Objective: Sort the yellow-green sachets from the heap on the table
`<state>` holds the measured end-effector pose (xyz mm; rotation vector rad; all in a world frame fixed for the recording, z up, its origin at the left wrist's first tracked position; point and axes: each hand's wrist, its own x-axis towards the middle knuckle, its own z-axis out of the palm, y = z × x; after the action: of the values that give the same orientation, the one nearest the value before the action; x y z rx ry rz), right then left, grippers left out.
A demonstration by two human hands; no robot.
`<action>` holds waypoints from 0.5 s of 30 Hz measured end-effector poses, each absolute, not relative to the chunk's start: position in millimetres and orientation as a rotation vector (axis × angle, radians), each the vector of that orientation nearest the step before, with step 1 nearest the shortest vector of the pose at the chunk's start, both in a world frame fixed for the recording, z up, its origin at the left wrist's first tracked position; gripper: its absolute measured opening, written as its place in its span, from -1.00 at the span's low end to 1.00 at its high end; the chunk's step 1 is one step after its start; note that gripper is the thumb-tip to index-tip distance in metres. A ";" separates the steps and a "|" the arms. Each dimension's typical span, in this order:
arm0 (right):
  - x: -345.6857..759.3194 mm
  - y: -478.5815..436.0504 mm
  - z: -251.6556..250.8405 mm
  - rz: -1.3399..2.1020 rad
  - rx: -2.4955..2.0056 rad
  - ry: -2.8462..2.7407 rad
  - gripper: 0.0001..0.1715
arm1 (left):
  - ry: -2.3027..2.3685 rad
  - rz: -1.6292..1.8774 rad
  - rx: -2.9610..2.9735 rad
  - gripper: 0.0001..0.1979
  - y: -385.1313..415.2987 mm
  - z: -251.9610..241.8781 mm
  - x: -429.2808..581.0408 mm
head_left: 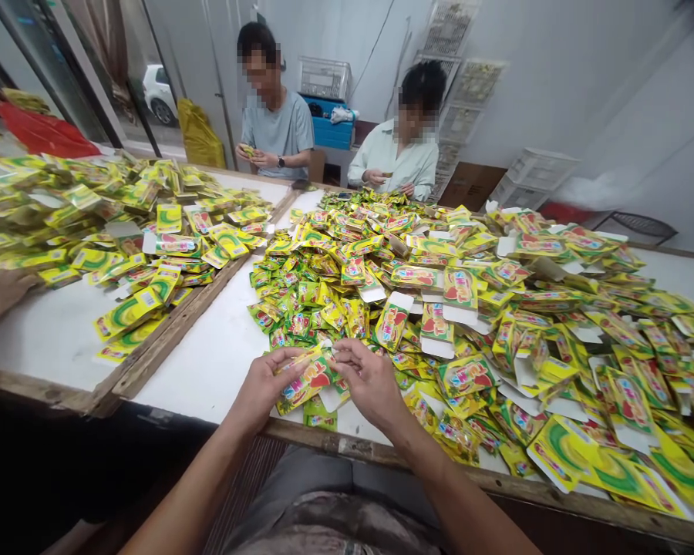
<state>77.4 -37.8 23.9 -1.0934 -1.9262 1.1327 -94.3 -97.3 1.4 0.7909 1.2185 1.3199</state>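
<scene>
Near the table's front edge, my left hand (271, 381) is closed around a small yellow-green printed box (309, 379). My right hand (367, 378) has its fingertips pinched at the box's right end, where a white flap shows; whether a sachet is between those fingers I cannot make out. Just below the box, a green sachet (320, 414) lies on the table. Beyond my hands spreads a heap of small green-yellow sachets (301, 297). To the right, many yellow-green boxes (463, 289) are piled, several with white end flaps open.
Wooden strips (173, 324) divide the white tabletop (208, 374). Another pile of boxes (92, 208) covers the left table, with another person's hand (5, 293) beside it. Two people (281, 127) (399, 150) sit across, holding small items. White crates (535, 177) stand behind.
</scene>
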 end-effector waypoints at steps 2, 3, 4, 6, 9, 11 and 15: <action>75.2 -41.7 25.8 1.255 -1.099 -1.927 -0.77 | 1.238 1.301 0.838 -0.62 -97.8 1.0 -94.2; 73.9 -43.2 26.3 1.316 -1.092 -1.918 -0.74 | 1.242 1.291 0.857 -0.62 -98.1 0.9 -94.0; 72.7 -44.3 26.2 1.367 -1.078 -1.905 -0.68 | 1.245 1.284 0.869 -0.62 -98.4 1.0 -93.5; 70.1 -45.2 23.7 1.439 -1.051 -1.863 -0.57 | 1.240 1.276 0.865 -0.60 -99.0 2.7 -91.2; 65.8 -43.0 16.4 1.535 -1.039 -1.750 -0.47 | 1.182 1.242 0.837 -0.56 -100.1 9.0 -85.3; 62.2 -39.7 12.3 1.609 -1.013 -1.671 -0.44 | 1.150 1.177 0.869 -0.52 -100.3 14.2 -83.6; 53.4 -27.1 14.0 1.624 -0.911 -1.761 -0.50 | 1.278 1.014 1.016 -0.52 -95.9 23.3 -109.5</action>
<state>53.4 -27.1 14.0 -0.9106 -1.7614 1.6240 -109.5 -95.9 23.3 1.0164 1.2779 1.0141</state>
